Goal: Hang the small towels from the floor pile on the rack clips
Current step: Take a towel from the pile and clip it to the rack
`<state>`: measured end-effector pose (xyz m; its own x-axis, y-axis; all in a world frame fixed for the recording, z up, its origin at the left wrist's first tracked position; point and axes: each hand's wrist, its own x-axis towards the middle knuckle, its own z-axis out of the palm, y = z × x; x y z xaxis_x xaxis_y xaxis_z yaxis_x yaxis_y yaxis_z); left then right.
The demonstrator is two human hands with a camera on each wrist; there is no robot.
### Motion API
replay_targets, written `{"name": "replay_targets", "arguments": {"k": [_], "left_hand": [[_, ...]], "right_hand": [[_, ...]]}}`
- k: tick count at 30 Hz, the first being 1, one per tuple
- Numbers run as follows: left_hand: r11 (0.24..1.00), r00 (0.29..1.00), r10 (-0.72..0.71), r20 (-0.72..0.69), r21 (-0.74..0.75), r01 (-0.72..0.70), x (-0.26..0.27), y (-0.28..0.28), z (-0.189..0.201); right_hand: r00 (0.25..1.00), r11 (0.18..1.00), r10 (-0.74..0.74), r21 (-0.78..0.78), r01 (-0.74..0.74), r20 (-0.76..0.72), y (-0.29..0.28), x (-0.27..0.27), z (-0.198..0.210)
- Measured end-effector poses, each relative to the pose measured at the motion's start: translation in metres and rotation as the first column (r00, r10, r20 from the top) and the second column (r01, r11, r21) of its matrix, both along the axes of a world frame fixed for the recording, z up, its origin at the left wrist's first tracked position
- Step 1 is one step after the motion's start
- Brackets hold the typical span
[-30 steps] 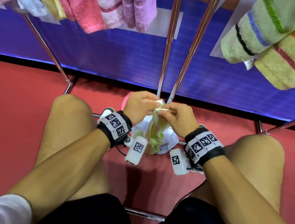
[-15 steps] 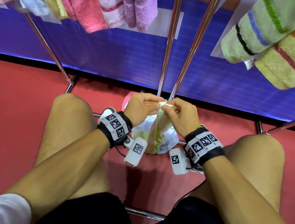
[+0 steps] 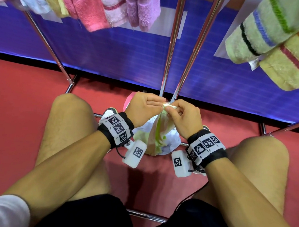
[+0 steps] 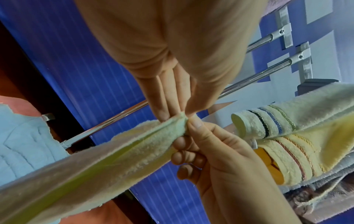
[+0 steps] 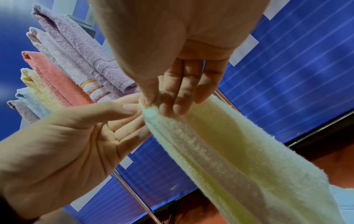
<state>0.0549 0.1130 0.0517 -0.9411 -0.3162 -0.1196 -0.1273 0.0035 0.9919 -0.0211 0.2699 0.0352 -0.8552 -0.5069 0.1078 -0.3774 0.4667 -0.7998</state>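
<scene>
Towel (image 3: pixel 159 132), pale yellow-green, hangs from my two hands above the floor pile (image 3: pixel 171 143), its top corner bunched right where the hands meet in front of my knees. My right hand (image 3: pixel 184 118) pinches that corner between thumb and forefinger, the other fingers curled beneath; the left wrist view shows this pinch plainly (image 4: pixel 193 125). My left hand (image 3: pixel 143 107) lies just beside it with the fingers straight and held together, the fingertips (image 5: pixel 132 109) touching the same bunched corner, palm turned up and showing in the right wrist view. From the corner the cloth falls in a long narrow fold down toward the pile, which sits on the red floor (image 3: pixel 20 103) between my shoes. Two chrome rack poles (image 3: pixel 171 48) rise just behind the hands. Other towels hang overhead: pink and lilac ones (image 3: pixel 118 5) at upper left, striped green and yellow ones (image 3: pixel 276 41) at upper right.
</scene>
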Motion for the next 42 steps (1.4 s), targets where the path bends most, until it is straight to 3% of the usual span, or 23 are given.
{"name": "replay_targets", "arguments": {"k": [7, 14, 26, 31, 37, 42], "left_hand": [[0.999, 1.0, 0.022, -0.02, 0.043, -0.021, 0.002, 0.005, 0.001], [0.993, 0.997, 0.074, -0.037, 0.095, -0.07, 0.0, 0.003, 0.0], [0.996, 1.0, 0.017, -0.021, 0.083, -0.015, 0.0, -0.002, 0.005], [0.995, 0.999, 0.017, -0.037, 0.098, -0.013, 0.002, -0.002, 0.003], [0.992, 0.999, 0.025, -0.022, 0.121, -0.022, 0.001, -0.003, 0.003], [0.994, 0.998, -0.054, -0.027, 0.094, 0.056, 0.002, 0.001, 0.001]], "right_hand": [[0.994, 0.996, 0.013, -0.087, -0.004, 0.107, -0.002, 0.0, -0.004], [0.992, 0.993, 0.028, -0.119, -0.013, 0.125, -0.003, 0.002, 0.002], [0.992, 0.997, 0.067, -0.04, -0.071, -0.108, 0.003, -0.004, 0.006], [0.978, 0.98, 0.198, 0.044, -0.196, -0.061, 0.004, -0.007, 0.006], [0.971, 0.977, 0.209, 0.053, -0.204, -0.118, 0.003, -0.002, 0.01], [0.966, 0.977, 0.212, 0.026, -0.21, -0.147, 0.003, -0.001, 0.011]]}}
